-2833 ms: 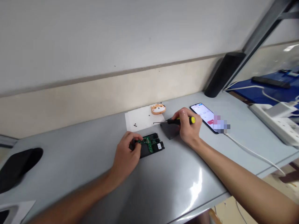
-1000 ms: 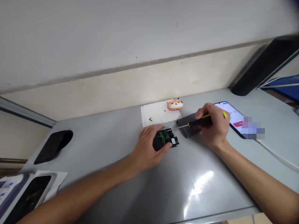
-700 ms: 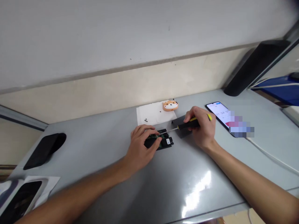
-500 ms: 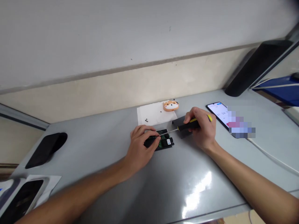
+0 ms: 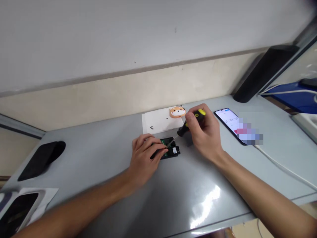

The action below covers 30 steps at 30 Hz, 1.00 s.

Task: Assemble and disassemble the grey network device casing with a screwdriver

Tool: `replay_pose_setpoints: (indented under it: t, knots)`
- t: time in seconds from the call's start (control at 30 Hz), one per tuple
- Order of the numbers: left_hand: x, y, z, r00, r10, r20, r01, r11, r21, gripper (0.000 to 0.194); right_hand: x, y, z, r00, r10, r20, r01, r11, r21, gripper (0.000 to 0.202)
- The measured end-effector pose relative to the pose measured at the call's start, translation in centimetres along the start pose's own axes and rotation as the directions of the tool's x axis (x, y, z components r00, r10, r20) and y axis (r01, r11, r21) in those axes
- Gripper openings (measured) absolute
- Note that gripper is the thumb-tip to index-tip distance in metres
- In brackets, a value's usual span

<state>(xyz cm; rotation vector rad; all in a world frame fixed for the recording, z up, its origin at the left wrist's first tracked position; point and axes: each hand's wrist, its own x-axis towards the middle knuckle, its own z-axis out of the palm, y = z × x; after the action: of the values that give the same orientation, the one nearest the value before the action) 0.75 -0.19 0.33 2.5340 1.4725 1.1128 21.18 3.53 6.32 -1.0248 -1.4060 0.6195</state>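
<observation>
My right hand point(image 5: 206, 132) grips a black and yellow screwdriver point(image 5: 182, 130), tilted so that its thin shaft slopes down to the left. The tip reaches the green circuit board in a black housing point(image 5: 174, 151), which lies on the table and has a white sticker. Over the left part of the board rests my left hand point(image 5: 146, 152). Its thumb and forefinger are pinched right by the screwdriver tip; whatever is between them is hidden. Partly under my right hand is a dark plate point(image 5: 189, 140).
Behind the board, white paper point(image 5: 158, 121) carries several tiny dark screws point(image 5: 152, 127) and an orange animal-faced case point(image 5: 177, 112). A lit phone point(image 5: 229, 122) with a white cable lies right. A black pouch point(image 5: 38, 160) and another phone point(image 5: 18, 211) lie left. A black cylinder point(image 5: 264, 74) leans at the back right.
My right hand has raised the screwdriver's handle, so it stands steeper. The tip stays by my left fingertips. The whole view has shifted slightly.
</observation>
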Motion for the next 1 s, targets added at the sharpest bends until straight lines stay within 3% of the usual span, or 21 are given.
replay_pose_setpoints:
  t: [0.07,0.23,0.5,1.0]
  knots:
    - [0.0,0.0,0.0,0.999,-0.015,0.034,0.014,1.000,0.013,0.014,0.3,-0.4,0.4,0.999,-0.039,0.017,0.040,0.996,-0.076,0.025]
    - [-0.2,-0.1,0.2,0.981,-0.031,0.193,0.033,0.999,-0.006,0.061,0.8,-0.6,1.3,0.998,-0.048,0.047,0.057,0.975,-0.216,0.028]
    - [0.1,0.1,0.3,0.966,-0.074,0.249,0.094,0.993,-0.068,0.039,-0.1,0.2,1.3,0.996,-0.086,-0.006,0.081,0.961,-0.265,0.022]
    - [0.2,0.2,0.4,0.956,-0.083,0.281,0.107,0.992,-0.072,0.038,-0.1,0.2,1.4,0.995,-0.098,0.012,0.097,0.948,-0.304,0.022]
